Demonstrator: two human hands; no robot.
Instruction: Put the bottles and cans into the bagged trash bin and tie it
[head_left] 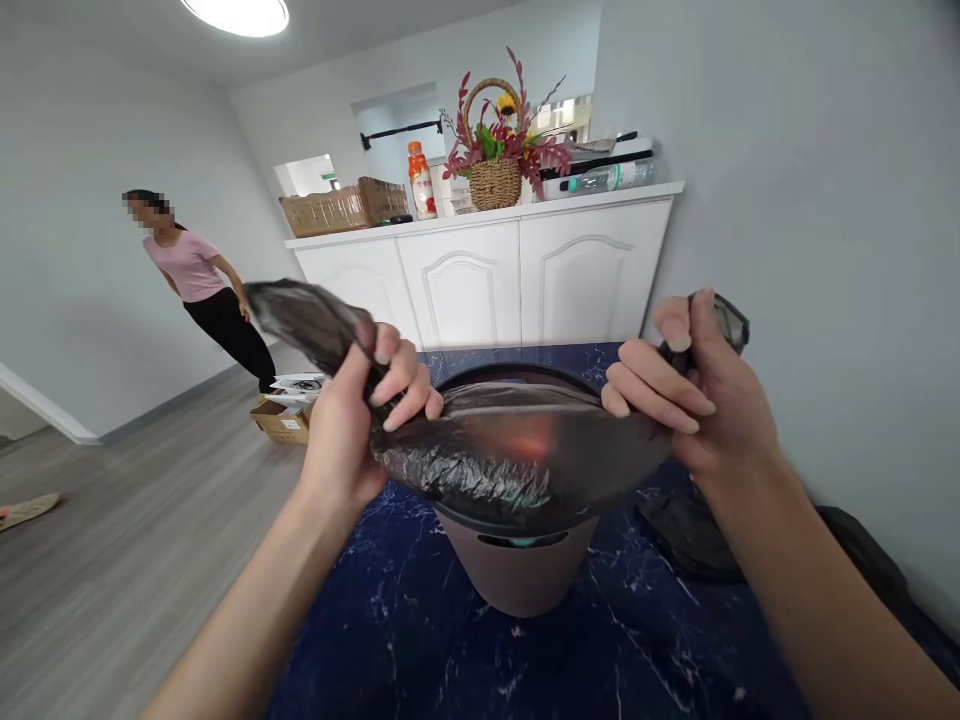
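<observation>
A thin black plastic bag [480,465] is stretched between my two hands, above and in front of the rim of a brownish bin [517,575]. My left hand [367,400] grips one side of the bag, and a loose flap of plastic sticks up past its thumb. Fingers curled, my right hand [682,385] holds the other side, with a bit of plastic showing beyond the fingertips. The bin stands upright on a dark blue marbled surface [420,640]. The bag hides most of its opening.
Black fabric or plastic [690,530] lies right of the bin. Behind stands a white cabinet [457,290] holding a flower basket [495,185], bottles and a crate. A person [199,270] stands at the left, near a cardboard box [285,422] on the floor.
</observation>
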